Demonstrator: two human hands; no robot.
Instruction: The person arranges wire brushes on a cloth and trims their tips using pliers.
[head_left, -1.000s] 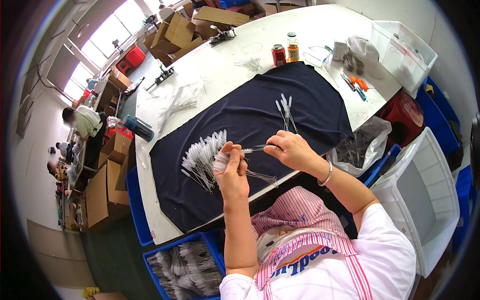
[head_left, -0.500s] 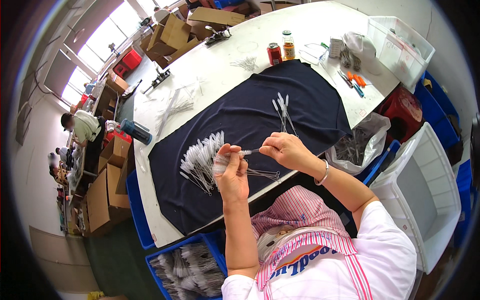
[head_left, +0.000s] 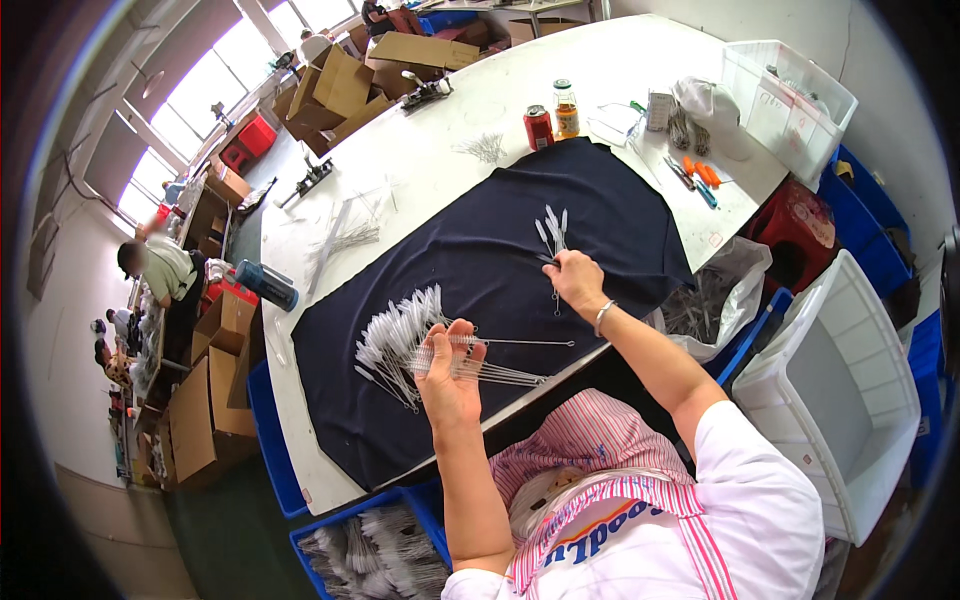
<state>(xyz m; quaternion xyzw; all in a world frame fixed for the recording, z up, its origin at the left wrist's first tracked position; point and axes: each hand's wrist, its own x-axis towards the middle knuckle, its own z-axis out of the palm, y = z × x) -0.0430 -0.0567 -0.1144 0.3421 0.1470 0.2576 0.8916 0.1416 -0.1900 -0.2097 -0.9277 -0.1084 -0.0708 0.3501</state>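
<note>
My left hand (head_left: 450,372) is closed around a bundle of thin straw brushes (head_left: 510,376), their looped wire handles pointing right. One brush handle (head_left: 530,342) lies apart above the others. Just left of that hand, a pile of white-bristled brushes (head_left: 398,325) rests on dark cloth (head_left: 470,240). Farther right, my right hand (head_left: 578,282) pinches a brush at the smaller brush group (head_left: 552,228). A looped wire end (head_left: 557,308) shows below its fingers; the fingers hide most of the held brush.
Behind the cloth stand a red can (head_left: 538,128) and a glass bottle (head_left: 566,110). Orange-handled tools (head_left: 704,172) lie at the table's right. A white bin (head_left: 850,350) stands beside my right arm, and a blue crate (head_left: 370,545) of brushes below left. A blue tumbler (head_left: 266,284) sits at the left edge.
My right hand has moved away from my left hand, up and right to the small brush group. My left hand has opened slightly around its bundle, and one brush handle now sticks out separately.
</note>
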